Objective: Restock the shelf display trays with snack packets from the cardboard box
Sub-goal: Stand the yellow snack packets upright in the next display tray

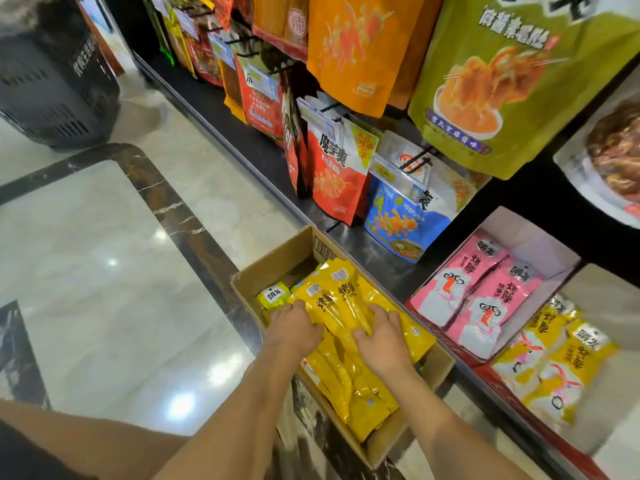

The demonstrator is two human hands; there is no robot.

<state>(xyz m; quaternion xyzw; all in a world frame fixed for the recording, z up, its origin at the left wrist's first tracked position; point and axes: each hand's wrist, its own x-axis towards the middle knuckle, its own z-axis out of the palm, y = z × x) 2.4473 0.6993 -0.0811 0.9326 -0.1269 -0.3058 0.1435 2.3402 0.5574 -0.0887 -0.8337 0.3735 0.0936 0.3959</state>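
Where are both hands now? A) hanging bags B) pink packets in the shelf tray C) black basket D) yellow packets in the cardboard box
D: left hand and right hand both grip yellow packets inside the cardboard box.

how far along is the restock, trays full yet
Partway, as far as this one view shows. Done: the white tray already holds pink packets, and yellow shelf packets lie in the next tray. In hand: the left hand and right hand grip a bundle of yellow box packets. Left: the cardboard box holds many more packets, so several more loads seem likely.
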